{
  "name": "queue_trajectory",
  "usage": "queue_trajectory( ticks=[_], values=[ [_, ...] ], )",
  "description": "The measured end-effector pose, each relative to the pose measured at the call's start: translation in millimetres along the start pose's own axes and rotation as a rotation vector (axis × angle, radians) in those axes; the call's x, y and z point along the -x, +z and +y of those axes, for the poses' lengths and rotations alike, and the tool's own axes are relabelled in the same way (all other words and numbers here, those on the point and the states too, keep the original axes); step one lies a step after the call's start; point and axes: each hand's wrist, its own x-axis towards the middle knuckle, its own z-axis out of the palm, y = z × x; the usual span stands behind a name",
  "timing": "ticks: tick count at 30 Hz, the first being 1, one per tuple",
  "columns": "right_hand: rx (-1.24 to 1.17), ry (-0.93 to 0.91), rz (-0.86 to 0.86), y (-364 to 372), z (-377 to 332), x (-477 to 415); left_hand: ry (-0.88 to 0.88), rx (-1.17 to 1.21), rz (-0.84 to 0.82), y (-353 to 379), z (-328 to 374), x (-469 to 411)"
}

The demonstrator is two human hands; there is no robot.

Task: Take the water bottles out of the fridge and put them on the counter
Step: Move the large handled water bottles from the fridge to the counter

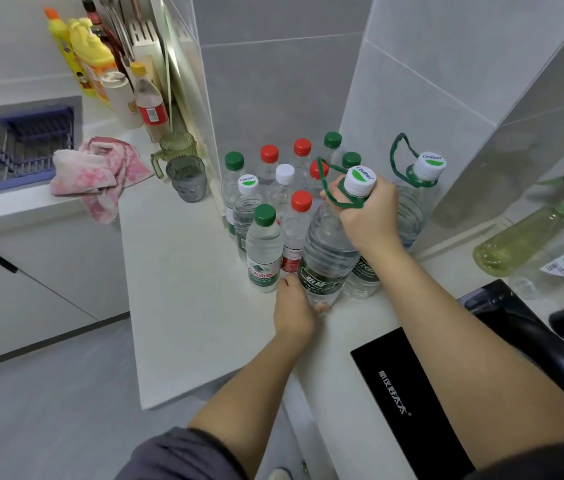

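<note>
Head view, kitchen corner. Large water bottle point(325, 251) sits at the front of the white counter point(187, 271), tilted, its white-and-green cap leaning toward the wall. Right hand point(367, 216): fingers curled round the bottle's neck just under the cap, with the green carry loop bunched in the grip. Left hand point(294, 306): fingers wrapped round the bottle's base. The hand hides whether the base touches the counter. Just behind and left of it, a cluster of small bottles point(266, 244) stands upright in the corner, packed close, with green, red and white caps. 1 more large bottle point(415, 202) with a looped green handle stands upright to the right, against the tiled wall. Further left on the counter: grey tumbler point(187, 178) just in front of a green glass mug point(176, 150), and a pink towel point(100, 171) crumpled at the sink edge. Yellow detergent bottles point(90, 53) stand at back left. A black cooktop point(412, 393) lies under the right forearm, with a spray bottle point(523, 240) of yellowish liquid at far right.
</note>
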Motion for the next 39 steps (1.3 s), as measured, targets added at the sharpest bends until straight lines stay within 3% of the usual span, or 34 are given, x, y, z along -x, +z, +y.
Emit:
queue_trajectory(
  ticks=[9,24,31,36,39],
  values=[
    [0.009,-0.035,-0.016,-2,6,-5,-0.007,-0.04,-0.01,3,4,-4],
    [0.039,-0.09,0.121,2,8,10,-0.009,-0.072,-0.047,4,4,-5],
    [0.106,-0.043,0.152,-3,18,45,-0.036,-0.262,-0.157,-21,-19,-8],
    [0.229,0.032,0.296,9,49,92,-0.154,-0.029,0.017,-73,-55,-14],
    [0.274,0.217,0.303,21,64,107,-0.11,0.077,-0.019,-82,-52,-33]
  ],
)
